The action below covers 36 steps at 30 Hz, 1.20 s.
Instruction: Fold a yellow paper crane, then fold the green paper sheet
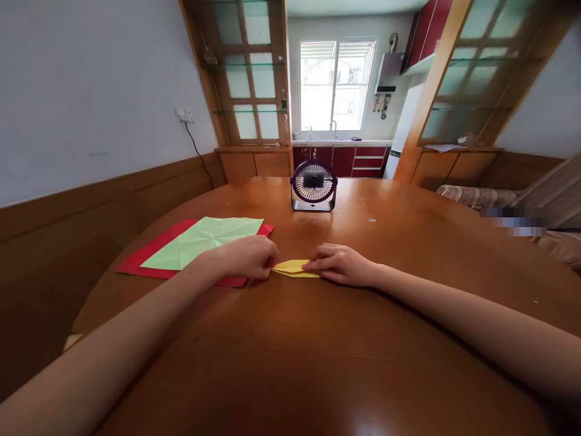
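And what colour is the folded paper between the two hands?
The folded paper is yellow, seen best in the head view.

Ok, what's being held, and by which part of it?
The folded yellow paper: the left hand appears to pinch its pointed left tip; the right hand touches its right end, pinching or pressing, I can't tell.

- Toward the far edge of the rounded brown wooden table [290, 375] stands the round purple fan [313, 181].
- Before it, the narrow folded yellow paper [288, 267] lies between left hand [251, 255] and right hand [342, 264].
- To their left, the creased pale-green paper sheet [195, 242] lies on red paper [157, 244].
- Behind the table: glossy red cabinets [342, 161], under the white-framed window [318, 91].
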Motion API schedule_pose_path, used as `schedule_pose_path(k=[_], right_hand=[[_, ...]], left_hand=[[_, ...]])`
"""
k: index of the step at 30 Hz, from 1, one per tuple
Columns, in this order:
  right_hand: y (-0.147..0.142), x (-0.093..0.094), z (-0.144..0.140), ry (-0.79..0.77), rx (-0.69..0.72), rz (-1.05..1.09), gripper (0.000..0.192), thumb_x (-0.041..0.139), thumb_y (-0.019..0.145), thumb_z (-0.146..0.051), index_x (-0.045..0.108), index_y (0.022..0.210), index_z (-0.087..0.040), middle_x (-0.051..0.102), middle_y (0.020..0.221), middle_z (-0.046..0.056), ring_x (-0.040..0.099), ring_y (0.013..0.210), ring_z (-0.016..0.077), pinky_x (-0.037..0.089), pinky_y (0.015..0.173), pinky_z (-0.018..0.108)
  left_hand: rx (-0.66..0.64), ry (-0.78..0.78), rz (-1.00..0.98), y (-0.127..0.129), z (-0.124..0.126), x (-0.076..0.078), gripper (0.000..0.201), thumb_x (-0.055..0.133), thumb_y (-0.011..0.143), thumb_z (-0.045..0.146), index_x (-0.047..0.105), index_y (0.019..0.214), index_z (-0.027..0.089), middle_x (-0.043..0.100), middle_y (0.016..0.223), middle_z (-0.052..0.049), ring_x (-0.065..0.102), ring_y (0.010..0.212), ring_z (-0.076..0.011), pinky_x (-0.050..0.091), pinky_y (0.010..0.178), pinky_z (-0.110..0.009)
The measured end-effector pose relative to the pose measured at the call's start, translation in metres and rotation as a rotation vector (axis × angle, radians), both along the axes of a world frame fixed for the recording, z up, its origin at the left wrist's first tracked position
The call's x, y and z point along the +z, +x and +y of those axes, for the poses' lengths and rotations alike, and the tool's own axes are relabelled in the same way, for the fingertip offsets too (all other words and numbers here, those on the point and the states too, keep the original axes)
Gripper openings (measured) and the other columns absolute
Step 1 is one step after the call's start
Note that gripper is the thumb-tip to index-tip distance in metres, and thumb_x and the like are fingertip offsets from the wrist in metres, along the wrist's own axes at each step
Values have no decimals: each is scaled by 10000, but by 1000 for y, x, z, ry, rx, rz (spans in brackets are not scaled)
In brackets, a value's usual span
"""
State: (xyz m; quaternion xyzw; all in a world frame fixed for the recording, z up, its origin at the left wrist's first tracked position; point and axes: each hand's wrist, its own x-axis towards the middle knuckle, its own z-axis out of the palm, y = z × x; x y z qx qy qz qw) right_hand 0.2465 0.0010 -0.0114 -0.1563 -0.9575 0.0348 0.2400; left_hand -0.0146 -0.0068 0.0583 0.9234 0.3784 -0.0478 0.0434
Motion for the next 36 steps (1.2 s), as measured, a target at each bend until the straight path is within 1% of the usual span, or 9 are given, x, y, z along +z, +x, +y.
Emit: schedule_pose_path(k=[5,10,12,15,18,21,25,31,36], right_hand=[[0,1,0,13,9,-8,338,474,939,-176,635,1233,-221,620,1014,99,584,893,174,500,815,331],[1,2,-2,43,17,-33,350,476,917,-178,640,1225,-202,617,1014,101,571,900,184,491,828,348],[1,1,-2,51,10,-40,345,475,917,-186,644,1218,-203,613,1009,99,566,894,184,487,827,349],[1,1,-2,55,12,-47,338,468,929,-208,640,1220,-207,610,1011,99,560,889,182,481,825,348],[1,1,-2,63,14,-53,344,462,931,-206,633,1229,-222,608,1013,95,557,884,181,480,819,345],[1,1,-2,85,8,-66,356,464,924,-195,628,1237,-227,603,1016,96,555,880,183,479,809,344],[1,2,-2,95,10,-86,360,457,924,-197,624,1242,-212,596,1007,98,550,876,186,477,807,343],[0,6,-4,77,26,-107,356,443,932,-197,623,1239,-195,594,1023,103,533,894,190,466,823,349],[0,8,-5,75,58,-117,351,427,944,-194,620,1237,-188,606,1041,104,514,904,192,452,840,350]], left_hand=[[22,19,56,6,-3,0,145,513,581,42,533,536,179,558,601,-5,478,576,-151,287,524,-274],[39,-3,-4,4,-3,2,125,531,597,64,570,564,178,573,611,2,483,562,-139,286,508,-265],[31,-43,-31,-1,0,2,106,540,624,97,605,599,178,593,634,0,501,578,-138,308,516,-254],[31,-125,-88,-7,5,1,107,553,726,210,640,676,176,621,673,-8,525,601,-137,340,544,-243],[93,-163,-143,-9,9,-2,284,548,815,405,606,665,171,595,640,-6,491,567,-127,321,525,-243],[123,-190,-201,-8,13,-8,386,586,798,518,573,639,167,561,619,3,462,557,-116,296,511,-237],[102,-236,-256,-7,19,-16,457,614,760,600,554,639,164,529,619,15,442,566,-109,290,514,-229],[78,-277,-280,-10,26,-22,470,619,750,616,538,644,165,489,617,24,412,565,-105,280,514,-228],[61,-326,-315,-13,28,-23,426,644,753,566,545,667,161,494,626,26,408,571,-100,289,518,-220]])
